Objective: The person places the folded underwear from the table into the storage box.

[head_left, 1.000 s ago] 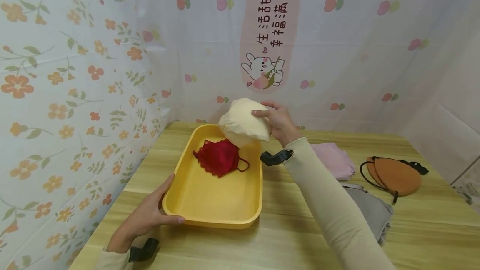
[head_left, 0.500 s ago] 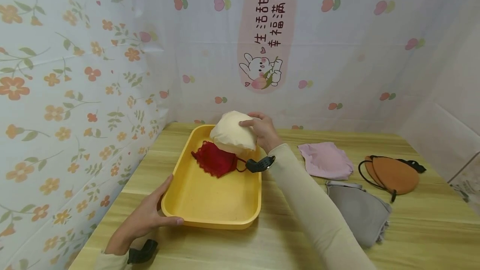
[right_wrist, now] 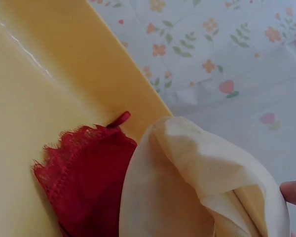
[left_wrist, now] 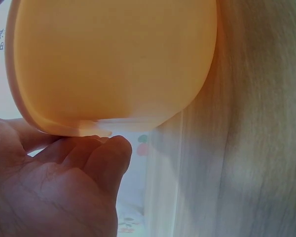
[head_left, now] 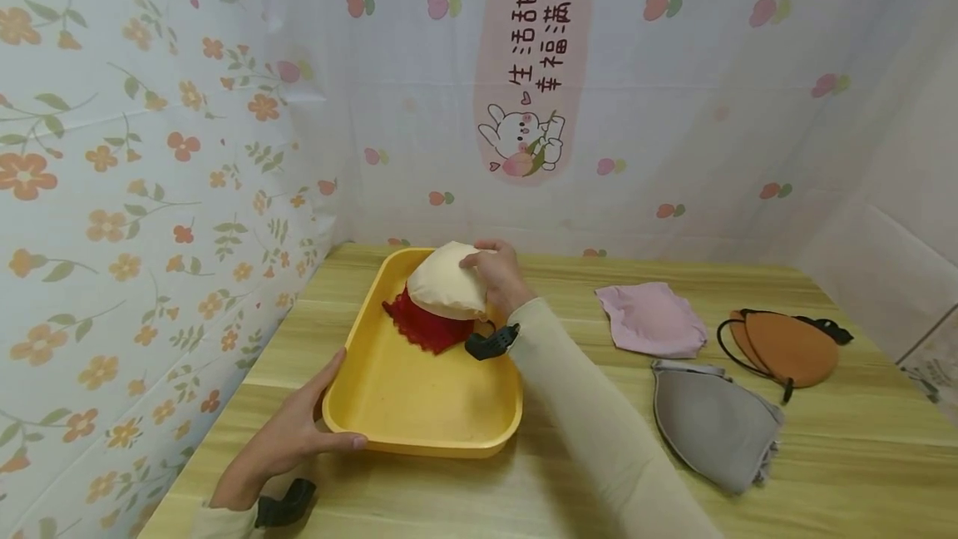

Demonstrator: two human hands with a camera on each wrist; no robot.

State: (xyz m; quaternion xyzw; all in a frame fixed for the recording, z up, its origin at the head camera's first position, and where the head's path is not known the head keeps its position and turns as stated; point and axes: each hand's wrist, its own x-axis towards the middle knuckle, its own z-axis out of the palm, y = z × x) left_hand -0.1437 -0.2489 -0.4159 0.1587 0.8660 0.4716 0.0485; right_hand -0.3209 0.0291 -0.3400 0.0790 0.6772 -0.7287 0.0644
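My right hand [head_left: 500, 277] pinches a cream folded bra [head_left: 449, 281] by its right side, thumb on top. The bra is over the far end of a yellow plastic tray [head_left: 419, 431], overlapping a red lace-edged bra [head_left: 427, 327] that lies inside. In the right wrist view, the cream bra's cup [right_wrist: 153, 197] covers part of the red lace bra [right_wrist: 91, 177], and one fingertip [right_wrist: 295, 192] touches its right edge. My left hand [head_left: 288, 435] holds the tray's near left corner, thumb along the front and fingers at the left side. In the left wrist view, its fingers [left_wrist: 106, 160] meet the tray wall [left_wrist: 113, 64].
On the wooden table [head_left: 576, 472], to the right of the tray, lie a pink folded garment [head_left: 653, 321], a grey folded bra [head_left: 714, 427] and an orange bra with black straps [head_left: 793, 349]. Printed cloth [head_left: 419, 106] hangs behind and along the left side.
My right hand has carried the cream bra left and down, from above the tray's far right corner to over the red bra. The left hand stays on the tray.
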